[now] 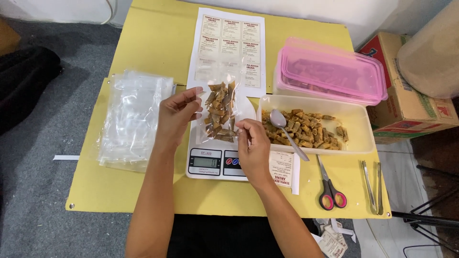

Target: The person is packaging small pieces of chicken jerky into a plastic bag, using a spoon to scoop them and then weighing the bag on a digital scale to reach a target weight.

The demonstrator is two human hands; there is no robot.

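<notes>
Left hand (176, 113) and right hand (252, 143) both grasp a clear plastic pouch of brown rolled snacks (219, 112) — left pinching its upper edge, right its lower corner — held just above the white digital kitchen scale (210, 162) on the yellow table (143, 48). A metal spoon (287, 131) rests in the translucent tub of snacks (356, 138) beside it; red-handled scissors (330, 184) lie nearby.

We are looking down at a yellow table (143, 43). Lying on it are a stack of clear bags (129, 119), a label sheet (229, 43), a white scale (213, 162), a snack tray (356, 138), scissors (330, 188) and tongs (372, 184).
</notes>
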